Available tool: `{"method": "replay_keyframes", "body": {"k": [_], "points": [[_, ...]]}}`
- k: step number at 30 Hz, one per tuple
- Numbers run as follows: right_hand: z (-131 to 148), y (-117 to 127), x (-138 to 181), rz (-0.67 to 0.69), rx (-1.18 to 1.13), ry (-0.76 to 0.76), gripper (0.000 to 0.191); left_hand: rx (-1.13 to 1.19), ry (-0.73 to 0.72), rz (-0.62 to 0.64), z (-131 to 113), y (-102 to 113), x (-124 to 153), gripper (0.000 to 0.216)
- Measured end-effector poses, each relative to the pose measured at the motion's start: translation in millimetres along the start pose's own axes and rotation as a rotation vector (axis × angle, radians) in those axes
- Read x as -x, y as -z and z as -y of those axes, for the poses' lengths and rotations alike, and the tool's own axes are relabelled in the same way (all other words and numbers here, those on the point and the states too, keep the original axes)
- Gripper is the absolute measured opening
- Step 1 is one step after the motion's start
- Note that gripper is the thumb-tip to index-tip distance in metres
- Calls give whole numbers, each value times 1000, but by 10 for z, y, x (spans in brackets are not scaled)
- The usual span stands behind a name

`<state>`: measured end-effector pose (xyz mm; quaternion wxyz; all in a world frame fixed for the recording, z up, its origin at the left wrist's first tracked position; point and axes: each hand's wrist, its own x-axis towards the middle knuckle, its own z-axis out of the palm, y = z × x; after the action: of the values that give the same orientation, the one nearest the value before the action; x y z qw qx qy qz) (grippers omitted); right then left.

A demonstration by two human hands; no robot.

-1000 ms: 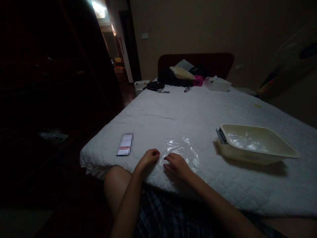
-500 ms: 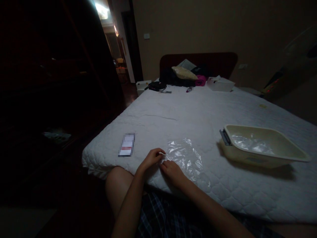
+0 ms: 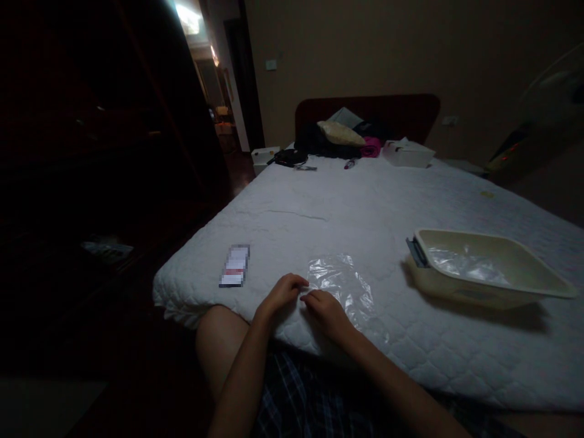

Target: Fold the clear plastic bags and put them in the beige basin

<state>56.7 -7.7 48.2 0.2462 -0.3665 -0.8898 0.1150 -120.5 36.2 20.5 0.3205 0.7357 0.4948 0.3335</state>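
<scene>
A clear, crinkled plastic bag (image 3: 344, 277) lies flat on the white quilted bed (image 3: 292, 237), just in front of me. At its near left edge my left hand (image 3: 285, 293) is closed, thumb and fingers pinching the thin plastic. My right hand (image 3: 326, 311) is closed too, its fingertips pinching the same edge close to the left fingertips and its forearm crossing in from the right. The exact spot between the fingertips is dim and partly hidden.
A phone (image 3: 235, 266) lies left of my hands. On the right stands a cream plastic bin (image 3: 483, 295) with more clear plastic (image 3: 468, 264) inside. Toward the headboard (image 3: 415, 112) are a dark bag (image 3: 291, 158), a pile of bedding and a white box (image 3: 407, 154).
Both hands have shifted slightly to the right along the bag's edge, their fingers still close together. The bag and bin stay in place; the view moves only a little.
</scene>
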Motion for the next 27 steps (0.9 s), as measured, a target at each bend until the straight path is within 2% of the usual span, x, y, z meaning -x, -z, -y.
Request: {"method": "replay_keyframes", "body": {"k": [5,8,17,23,27], "points": [[-102,104,-50,-243,-366,-185,20,23,30,-3,-54,-25,10,24],[-157,123,-97,-333,-513,-301,18,79,14,-12,-106,-19,-3,22],[-216,162,-160,-357,-652,-422,27,242,-55,-3,-160,19,-68,15],[-328,191,-198,-371,-637,-449,28,245,-39,-43,-188,4,-68,18],[-361,226,-222,-359,-632,-488,31,263,3,-19,-195,1,-65,19]]}}
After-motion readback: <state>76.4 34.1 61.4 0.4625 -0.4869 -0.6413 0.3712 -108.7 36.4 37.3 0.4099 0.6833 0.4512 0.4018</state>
